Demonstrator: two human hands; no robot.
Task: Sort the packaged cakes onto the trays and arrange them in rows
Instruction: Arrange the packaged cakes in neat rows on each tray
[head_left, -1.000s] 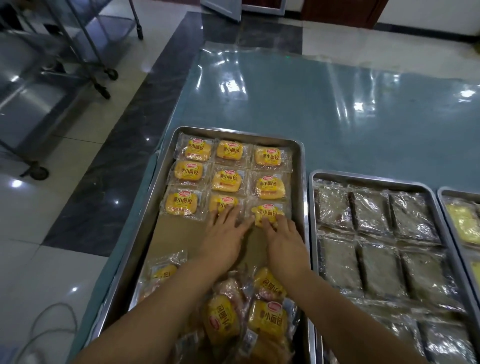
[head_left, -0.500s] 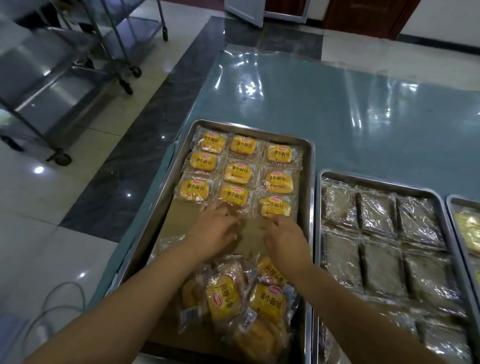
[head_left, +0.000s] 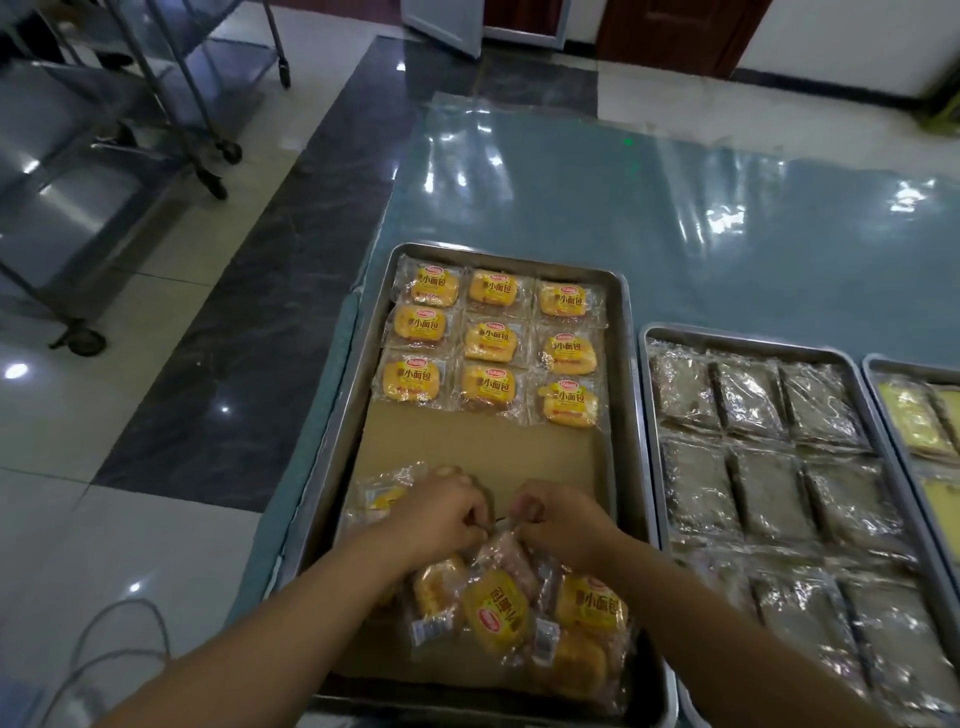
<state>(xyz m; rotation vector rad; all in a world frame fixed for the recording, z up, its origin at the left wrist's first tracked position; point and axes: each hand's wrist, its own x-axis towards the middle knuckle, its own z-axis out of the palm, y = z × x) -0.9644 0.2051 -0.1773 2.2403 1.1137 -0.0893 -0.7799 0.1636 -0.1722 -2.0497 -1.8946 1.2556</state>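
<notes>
**Pinching a packet at the near end of the left tray**

Left hand (head_left: 441, 514) and right hand (head_left: 563, 519) knuckle to knuckle over the near half of the left tray (head_left: 519, 259). Fingers of both curled tight, tips pinched on clear wrapper at the meeting point. Most likely the far seam of the top packet (head_left: 506, 553); impossible to tell how much film in each pinch. Forearms in from the tray's near edge, converging, wrists low, palms down.

Under the left tray, the teal-covered table (head_left: 675, 208). Just right of it, the middle tray (head_left: 753, 342), filled with dark, silvery packets. At the left tray's far end, three rows of three yellow cakes (head_left: 491, 340), labels up, long sides across the tray. Between those rows and the hands, bare brown liner (head_left: 483, 447). At the near end, a loose pile (head_left: 519, 618), heaped at all angles. Against the left wall, one stray packet (head_left: 376, 501), partly under the left hand. Top packet on the pile's far edge: pinkish, seemingly back side up, long axis roughly near to far, tilted.

Judging from this: next open slot straight ahead of the hands, toward the far end, on the liner just short of the third row. Probably calls for a flip and a quarter turn to match the laid rows. Neither hand clearly nearer; left hand better placed for the left column.
</notes>
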